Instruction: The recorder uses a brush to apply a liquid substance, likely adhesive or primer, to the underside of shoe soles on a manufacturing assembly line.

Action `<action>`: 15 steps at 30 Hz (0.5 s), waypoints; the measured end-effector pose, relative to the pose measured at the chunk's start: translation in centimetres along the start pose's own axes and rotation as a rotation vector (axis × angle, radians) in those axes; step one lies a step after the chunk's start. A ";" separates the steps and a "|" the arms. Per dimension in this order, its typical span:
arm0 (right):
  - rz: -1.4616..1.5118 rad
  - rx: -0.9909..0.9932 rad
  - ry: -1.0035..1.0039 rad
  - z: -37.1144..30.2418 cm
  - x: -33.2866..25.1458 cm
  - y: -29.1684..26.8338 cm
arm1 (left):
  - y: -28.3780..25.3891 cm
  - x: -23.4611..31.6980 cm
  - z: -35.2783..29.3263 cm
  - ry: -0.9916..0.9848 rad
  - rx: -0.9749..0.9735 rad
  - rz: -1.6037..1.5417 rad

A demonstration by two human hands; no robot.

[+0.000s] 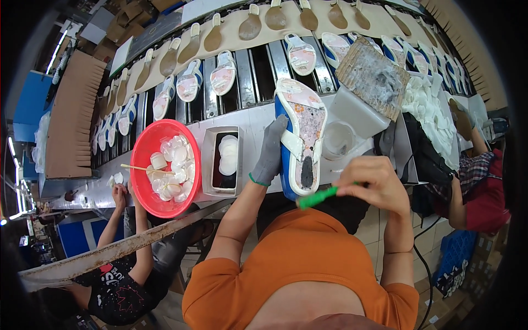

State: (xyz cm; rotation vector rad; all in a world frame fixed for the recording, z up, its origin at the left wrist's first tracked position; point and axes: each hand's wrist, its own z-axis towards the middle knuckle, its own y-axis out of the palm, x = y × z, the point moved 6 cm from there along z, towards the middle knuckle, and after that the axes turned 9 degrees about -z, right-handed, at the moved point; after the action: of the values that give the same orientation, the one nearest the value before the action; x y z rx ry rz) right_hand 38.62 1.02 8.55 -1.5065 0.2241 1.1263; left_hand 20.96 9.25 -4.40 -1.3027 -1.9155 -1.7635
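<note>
Green brush (318, 197) — sandal (301, 135) lengthwise, toe away

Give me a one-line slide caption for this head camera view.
Gloved left hand steadies a blue-edged sandal while right hand holds a green-handled tool.

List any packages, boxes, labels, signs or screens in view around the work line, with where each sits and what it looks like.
No signs, screens or readable labels show.
Cardboard cartons: far upper left behind the conveyor, brown, stacked, partly flattened.
Grey open box: on the bench left of the gloved left hand, rectangular, holding white round pads.
Blue crate: on the floor at lower right, slotted plastic.
</note>
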 end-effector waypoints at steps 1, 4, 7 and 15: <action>0.001 -0.021 -0.020 0.0 -0.2 -0.1 | 0.1 0.1 -0.1 0.002 -0.007 0.003; 0.091 0.117 -0.109 0.4 -0.3 -1.3 | 0.8 -0.1 -0.2 -0.031 -0.026 -0.129; 0.034 0.161 0.175 0.6 2.0 -1.8 | 1.1 0.1 -0.2 -0.035 0.027 -0.114; 0.146 0.076 -0.008 0.9 1.1 -1.6 | 1.8 0.7 -0.8 0.001 0.010 -0.171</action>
State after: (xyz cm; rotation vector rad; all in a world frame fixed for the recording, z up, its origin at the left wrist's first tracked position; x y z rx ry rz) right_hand 39.86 2.71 8.92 -1.4367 0.3727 1.2255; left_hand 21.49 8.66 -2.50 -1.1659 -2.0874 -1.8293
